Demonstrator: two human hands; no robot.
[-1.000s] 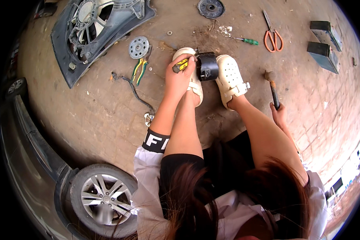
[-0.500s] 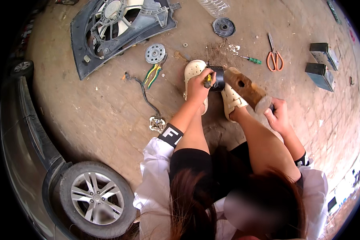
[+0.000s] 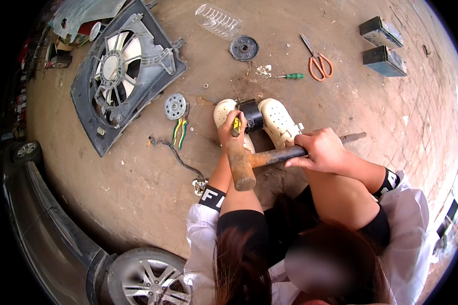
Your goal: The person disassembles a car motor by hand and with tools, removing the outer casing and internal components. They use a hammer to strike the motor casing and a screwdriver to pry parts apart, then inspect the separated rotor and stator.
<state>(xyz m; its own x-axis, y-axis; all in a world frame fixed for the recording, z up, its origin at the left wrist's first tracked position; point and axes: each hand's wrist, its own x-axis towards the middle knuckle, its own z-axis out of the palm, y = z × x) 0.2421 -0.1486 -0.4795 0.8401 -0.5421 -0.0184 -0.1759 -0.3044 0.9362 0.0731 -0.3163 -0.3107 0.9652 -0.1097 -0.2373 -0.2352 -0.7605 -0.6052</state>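
My right hand (image 3: 321, 150) grips the handle of a rusty hammer (image 3: 244, 163), whose head hangs just below my left hand. My left hand (image 3: 231, 130) holds a yellow-handled tool (image 3: 236, 126) against a small black cylindrical motor (image 3: 251, 115). The motor is clamped between my two feet in white perforated shoes (image 3: 280, 121) on the concrete floor. My forearms come in from below, with black cuffs and white sleeves.
A black radiator fan shroud (image 3: 122, 66) lies at upper left. Beside it are a round metal disc (image 3: 175, 105), pliers (image 3: 180, 133) and a loose cable (image 3: 178, 157). Farther off lie a black pulley (image 3: 244, 48), green screwdriver (image 3: 288, 76), orange scissors (image 3: 317, 60) and two dark boxes (image 3: 382, 46). A car wheel (image 3: 146, 279) is at bottom left.
My right hand picked the hammer up from the floor at the right and brought it over my knees, so its head now hangs close to my left hand. The left hand stayed on the motor.
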